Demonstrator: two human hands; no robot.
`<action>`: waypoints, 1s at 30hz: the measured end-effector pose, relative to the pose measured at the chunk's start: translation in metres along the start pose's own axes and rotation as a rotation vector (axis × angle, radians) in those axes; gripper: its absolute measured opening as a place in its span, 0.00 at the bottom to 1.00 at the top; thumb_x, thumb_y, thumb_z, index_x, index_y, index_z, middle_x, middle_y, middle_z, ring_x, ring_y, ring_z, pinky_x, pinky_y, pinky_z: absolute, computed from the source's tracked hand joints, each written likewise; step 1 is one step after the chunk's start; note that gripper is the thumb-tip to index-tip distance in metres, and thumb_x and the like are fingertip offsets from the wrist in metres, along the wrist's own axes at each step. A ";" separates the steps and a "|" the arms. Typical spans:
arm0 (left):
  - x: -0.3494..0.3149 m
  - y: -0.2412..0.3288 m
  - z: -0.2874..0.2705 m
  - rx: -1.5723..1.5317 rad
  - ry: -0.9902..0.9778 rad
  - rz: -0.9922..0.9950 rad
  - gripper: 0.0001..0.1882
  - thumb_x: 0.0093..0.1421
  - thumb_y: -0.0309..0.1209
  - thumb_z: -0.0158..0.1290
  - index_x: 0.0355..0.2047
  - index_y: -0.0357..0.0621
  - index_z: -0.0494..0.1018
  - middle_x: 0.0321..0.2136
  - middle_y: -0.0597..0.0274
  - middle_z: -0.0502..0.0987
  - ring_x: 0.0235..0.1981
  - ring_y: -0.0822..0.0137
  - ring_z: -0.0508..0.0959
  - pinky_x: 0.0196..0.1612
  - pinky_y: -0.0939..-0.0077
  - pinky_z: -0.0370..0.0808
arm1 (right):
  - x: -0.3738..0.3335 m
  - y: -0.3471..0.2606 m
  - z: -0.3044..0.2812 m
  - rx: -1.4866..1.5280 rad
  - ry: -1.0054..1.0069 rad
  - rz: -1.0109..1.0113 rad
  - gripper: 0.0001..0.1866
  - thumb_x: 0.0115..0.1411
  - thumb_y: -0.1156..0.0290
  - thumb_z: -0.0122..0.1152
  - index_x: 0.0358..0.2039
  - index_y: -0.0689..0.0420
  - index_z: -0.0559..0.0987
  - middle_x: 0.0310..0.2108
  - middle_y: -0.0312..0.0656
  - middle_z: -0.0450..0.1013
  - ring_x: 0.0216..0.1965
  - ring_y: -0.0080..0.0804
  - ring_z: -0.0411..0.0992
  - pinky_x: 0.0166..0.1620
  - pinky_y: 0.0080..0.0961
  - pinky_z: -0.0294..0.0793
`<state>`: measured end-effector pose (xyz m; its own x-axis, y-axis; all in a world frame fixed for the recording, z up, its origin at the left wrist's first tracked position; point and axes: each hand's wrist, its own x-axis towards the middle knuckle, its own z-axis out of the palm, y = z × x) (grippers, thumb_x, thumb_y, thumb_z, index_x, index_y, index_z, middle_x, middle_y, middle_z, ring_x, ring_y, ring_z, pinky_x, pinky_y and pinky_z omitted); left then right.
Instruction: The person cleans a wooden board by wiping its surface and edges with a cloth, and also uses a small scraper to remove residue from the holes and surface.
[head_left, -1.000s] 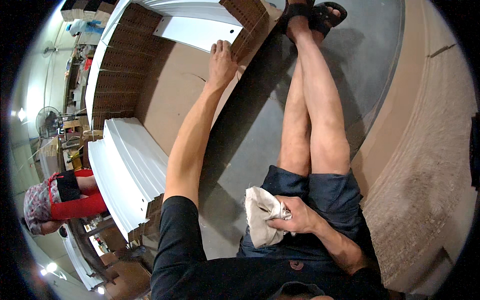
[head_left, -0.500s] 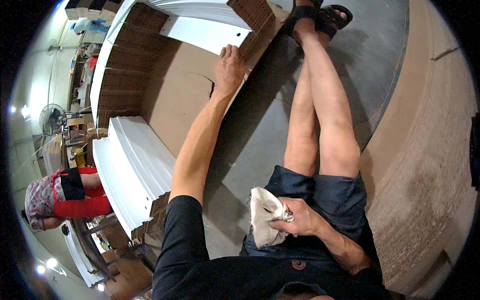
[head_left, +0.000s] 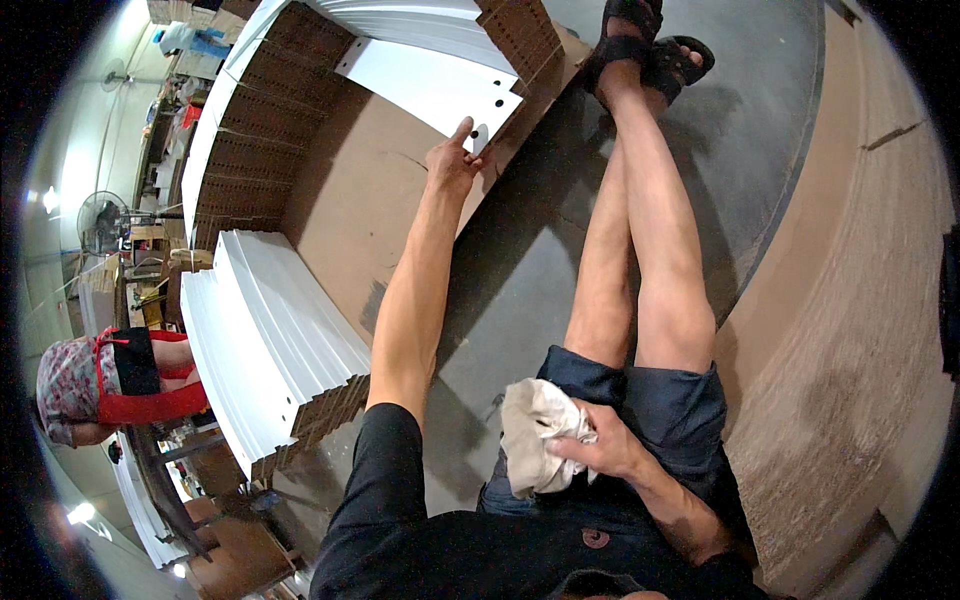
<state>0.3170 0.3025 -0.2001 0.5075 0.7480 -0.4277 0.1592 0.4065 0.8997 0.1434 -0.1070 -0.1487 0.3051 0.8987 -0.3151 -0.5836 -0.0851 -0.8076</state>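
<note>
Stretched forward, my left hand point(head_left: 452, 168) is at the near end of a long white panel point(head_left: 425, 85) with dark round holes. Its thumb and fingers close on the panel's corner; the fingertips are partly hidden. The panel lies on the brown board surface, beside a stack of white panels point(head_left: 410, 22). Over my lap, my right hand point(head_left: 607, 440) is closed around a crumpled off-white cloth point(head_left: 535, 435).
More stacked white panels point(head_left: 285, 330) with brown cut ends stand at the left, beside a strapped brown stack point(head_left: 245, 150). My crossed legs point(head_left: 655, 200) extend over the grey floor point(head_left: 500, 300). A person in red and black point(head_left: 130, 375) bends at far left, near a fan point(head_left: 103, 222).
My left hand has drawn back slightly and changed from lying over the panel's edge to pinching its corner. More of the panel's end shows. The right hand still holds the cloth.
</note>
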 end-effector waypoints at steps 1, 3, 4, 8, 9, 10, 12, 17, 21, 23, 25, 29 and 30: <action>0.005 -0.001 -0.006 -0.007 -0.051 -0.007 0.23 0.61 0.34 0.62 0.42 0.22 0.68 0.28 0.53 0.72 0.19 0.66 0.73 0.17 0.72 0.71 | 0.001 0.001 -0.003 0.105 0.032 0.023 0.24 0.58 0.66 0.67 0.52 0.64 0.76 0.43 0.42 0.78 0.43 0.29 0.76 0.52 0.28 0.74; 0.004 -0.010 -0.009 -0.021 -0.051 0.014 0.18 0.64 0.31 0.59 0.44 0.26 0.69 0.33 0.52 0.72 0.24 0.66 0.76 0.20 0.75 0.71 | 0.003 0.003 -0.011 0.315 0.122 0.072 0.23 0.59 0.67 0.66 0.52 0.65 0.76 0.44 0.41 0.78 0.44 0.27 0.75 0.52 0.27 0.74; -0.017 -0.010 -0.002 -0.047 -0.092 0.019 0.17 0.64 0.31 0.58 0.44 0.28 0.71 0.35 0.54 0.72 0.27 0.66 0.77 0.22 0.77 0.70 | 0.005 -0.003 -0.012 0.507 0.210 0.044 0.21 0.59 0.69 0.64 0.52 0.65 0.76 0.44 0.42 0.77 0.44 0.26 0.76 0.52 0.27 0.74; -0.108 -0.010 -0.019 -0.090 -0.250 0.058 0.14 0.66 0.28 0.48 0.50 0.35 0.68 0.44 0.53 0.74 0.37 0.65 0.79 0.33 0.76 0.75 | 0.011 -0.007 -0.020 0.876 0.364 -0.026 0.26 0.63 0.64 0.58 0.57 0.65 0.69 0.50 0.45 0.74 0.50 0.34 0.75 0.55 0.32 0.75; -0.137 -0.013 -0.016 -0.148 -0.241 0.070 0.16 0.65 0.26 0.47 0.52 0.35 0.67 0.46 0.53 0.74 0.41 0.64 0.79 0.37 0.75 0.77 | 0.009 -0.009 -0.019 0.862 0.414 -0.068 0.26 0.64 0.63 0.57 0.58 0.64 0.68 0.51 0.45 0.74 0.51 0.34 0.75 0.55 0.33 0.75; -0.162 -0.020 -0.024 -0.200 -0.180 0.044 0.15 0.64 0.25 0.49 0.50 0.34 0.68 0.45 0.51 0.75 0.43 0.63 0.78 0.43 0.70 0.78 | 0.007 -0.023 -0.014 0.852 0.410 -0.117 0.25 0.64 0.64 0.56 0.57 0.64 0.68 0.51 0.44 0.74 0.51 0.34 0.74 0.56 0.33 0.74; -0.208 -0.036 -0.036 -0.266 -0.127 0.014 0.16 0.61 0.23 0.51 0.50 0.34 0.69 0.45 0.50 0.76 0.47 0.62 0.78 0.53 0.62 0.77 | 0.000 -0.037 -0.014 0.671 0.436 -0.267 0.22 0.65 0.65 0.55 0.56 0.64 0.70 0.50 0.46 0.74 0.49 0.34 0.76 0.53 0.32 0.77; -0.306 -0.085 -0.065 -0.344 -0.205 0.020 0.24 0.60 0.22 0.51 0.57 0.29 0.65 0.51 0.47 0.75 0.51 0.59 0.77 0.56 0.61 0.76 | -0.006 -0.081 0.008 -0.253 0.490 -0.312 0.23 0.57 0.71 0.68 0.52 0.65 0.73 0.46 0.48 0.76 0.46 0.36 0.77 0.48 0.32 0.78; -0.373 -0.101 -0.077 -0.539 -0.091 0.025 0.22 0.61 0.22 0.53 0.55 0.28 0.66 0.50 0.50 0.76 0.48 0.62 0.79 0.54 0.67 0.76 | 0.027 -0.072 0.024 -1.123 0.206 -0.670 0.29 0.51 0.70 0.70 0.54 0.62 0.74 0.48 0.54 0.73 0.51 0.47 0.71 0.58 0.42 0.70; -0.393 -0.102 -0.092 -0.398 -0.213 0.037 0.23 0.61 0.23 0.55 0.55 0.28 0.67 0.48 0.51 0.77 0.46 0.63 0.80 0.52 0.68 0.77 | 0.036 -0.073 0.018 -1.326 0.132 -0.696 0.31 0.49 0.70 0.71 0.54 0.61 0.74 0.50 0.55 0.71 0.54 0.50 0.69 0.60 0.44 0.67; -0.420 -0.097 -0.099 -0.359 -0.280 0.053 0.25 0.57 0.26 0.59 0.54 0.28 0.68 0.46 0.52 0.78 0.44 0.64 0.81 0.50 0.69 0.78 | 0.046 -0.071 0.008 -1.460 0.153 -0.788 0.32 0.48 0.70 0.71 0.55 0.60 0.73 0.51 0.54 0.71 0.56 0.52 0.67 0.62 0.44 0.65; -0.475 -0.102 -0.117 -0.219 -0.273 0.019 0.28 0.57 0.28 0.61 0.55 0.26 0.67 0.44 0.50 0.79 0.42 0.65 0.81 0.49 0.70 0.78 | 0.058 -0.119 0.018 -0.816 0.409 -0.056 0.32 0.54 0.58 0.71 0.55 0.61 0.73 0.47 0.51 0.76 0.48 0.47 0.74 0.53 0.40 0.74; -0.482 -0.105 -0.121 -0.210 -0.314 0.026 0.28 0.57 0.29 0.61 0.55 0.28 0.67 0.44 0.51 0.79 0.42 0.66 0.81 0.49 0.69 0.78 | 0.059 -0.112 0.014 -0.633 0.371 -0.086 0.33 0.53 0.58 0.72 0.55 0.63 0.73 0.47 0.51 0.76 0.46 0.45 0.76 0.50 0.38 0.75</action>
<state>-0.0465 -0.0369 -0.0987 0.7490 0.5756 -0.3281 -0.0179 0.5127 0.8584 0.2165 -0.0382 -0.0703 0.6298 0.7186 -0.2949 -0.0341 -0.3537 -0.9347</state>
